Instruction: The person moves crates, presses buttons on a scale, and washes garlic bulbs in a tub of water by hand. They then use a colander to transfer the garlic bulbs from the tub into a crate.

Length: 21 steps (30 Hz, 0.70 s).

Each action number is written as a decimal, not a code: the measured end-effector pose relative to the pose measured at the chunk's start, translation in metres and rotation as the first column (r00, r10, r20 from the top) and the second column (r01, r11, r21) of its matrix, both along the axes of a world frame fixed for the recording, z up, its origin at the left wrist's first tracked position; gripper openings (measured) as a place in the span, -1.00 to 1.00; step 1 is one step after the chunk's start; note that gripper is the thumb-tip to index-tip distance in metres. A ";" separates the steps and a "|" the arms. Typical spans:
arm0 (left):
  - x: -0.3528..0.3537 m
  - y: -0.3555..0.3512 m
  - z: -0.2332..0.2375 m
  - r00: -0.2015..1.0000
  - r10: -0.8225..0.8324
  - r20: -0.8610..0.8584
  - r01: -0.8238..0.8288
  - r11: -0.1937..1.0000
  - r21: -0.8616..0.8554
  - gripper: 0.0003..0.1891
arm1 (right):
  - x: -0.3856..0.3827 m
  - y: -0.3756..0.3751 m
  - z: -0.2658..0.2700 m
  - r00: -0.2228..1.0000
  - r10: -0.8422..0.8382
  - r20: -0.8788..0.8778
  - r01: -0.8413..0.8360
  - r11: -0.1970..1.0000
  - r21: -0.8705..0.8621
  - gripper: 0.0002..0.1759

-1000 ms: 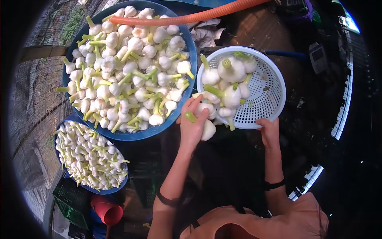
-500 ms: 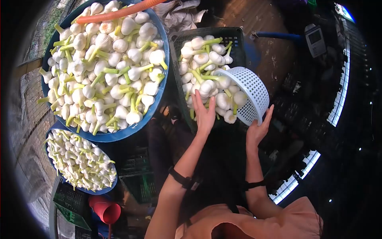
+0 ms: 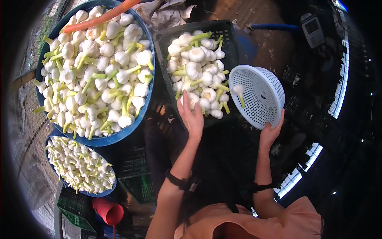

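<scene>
I see the left hand (image 3: 192, 115) spread flat, holding nothing, on the garlic (image 3: 195, 69); the right hand (image 3: 270, 131) grips the basket (image 3: 264, 97) rim.
One tilted basket at 2 o'clock holds one bulb (image 3: 238, 89). One heaped crate (image 3: 191, 28) at 12. Two full blue tubs: big tub (image 3: 104, 141) at 10, small tub (image 3: 93, 194) at 8. One hose (image 3: 99, 18) crosses the big tub. One cup (image 3: 108, 211) at 7.

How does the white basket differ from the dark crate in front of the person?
The white basket is round; the dark crate is rectangular. The white basket holds a single garlic bulb; the dark crate carries a garlic heap. The white basket is tilted, gripped at its rim by the right hand; the dark crate lies flat, with the left hand open on its heap. Both have perforated walls.
</scene>
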<state>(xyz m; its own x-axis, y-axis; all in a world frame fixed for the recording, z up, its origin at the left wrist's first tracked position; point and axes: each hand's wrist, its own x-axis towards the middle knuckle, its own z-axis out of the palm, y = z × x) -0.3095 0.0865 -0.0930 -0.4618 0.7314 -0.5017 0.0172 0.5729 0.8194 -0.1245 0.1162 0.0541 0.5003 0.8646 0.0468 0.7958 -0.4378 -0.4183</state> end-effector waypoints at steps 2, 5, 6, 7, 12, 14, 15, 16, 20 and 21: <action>-0.002 -0.005 -0.001 0.982 -0.161 -0.099 0.156 0.986 -0.054 -0.44 | 0.012 0.000 -0.001 0.999 -0.005 -0.037 0.005 1.000 0.004 -0.15; -0.006 -0.014 0.004 0.912 -0.363 -0.193 0.342 0.930 -0.132 -0.53 | 0.019 0.002 -0.002 0.998 -0.037 -0.042 0.041 0.995 0.087 -0.15; -0.004 -0.024 -0.004 0.803 -0.514 -0.302 0.509 0.855 -0.101 -0.53 | 0.019 0.004 -0.001 0.998 -0.032 -0.058 0.037 0.996 0.078 -0.15; -0.001 -0.034 -0.012 0.659 -0.630 -0.411 0.658 0.748 -0.091 -0.53 | 0.017 0.008 -0.001 0.997 -0.025 -0.074 0.030 0.997 0.071 -0.15; -0.015 -0.046 -0.011 0.768 -0.603 -0.214 0.619 0.785 0.011 -0.50 | -0.023 0.041 0.007 0.979 0.006 -0.204 0.020 0.992 0.123 -0.19; -0.042 -0.036 0.004 0.867 -0.458 -0.199 0.478 0.876 0.066 -0.58 | -0.056 0.054 0.006 0.935 0.041 -0.351 -0.012 0.996 0.086 -0.21; -0.058 -0.031 0.008 0.919 -0.362 -0.154 0.377 0.922 0.083 -0.62 | -0.077 0.061 0.004 0.924 0.056 -0.378 -0.028 0.997 0.078 -0.21; -0.078 -0.025 0.015 0.946 -0.233 -0.227 0.263 0.958 0.111 -0.65 | -0.106 0.068 0.001 0.890 0.209 -0.404 -0.185 0.978 0.098 -0.20; -0.166 -0.009 0.008 0.938 0.130 -0.323 -0.098 0.989 0.114 -0.61 | -0.231 0.097 0.002 0.741 0.626 -0.241 -0.592 0.780 0.205 -0.14; -0.186 -0.007 0.002 0.892 0.193 -0.408 -0.168 0.981 0.096 -0.56 | -0.251 0.103 -0.005 0.699 0.685 -0.204 -0.649 0.728 0.222 -0.12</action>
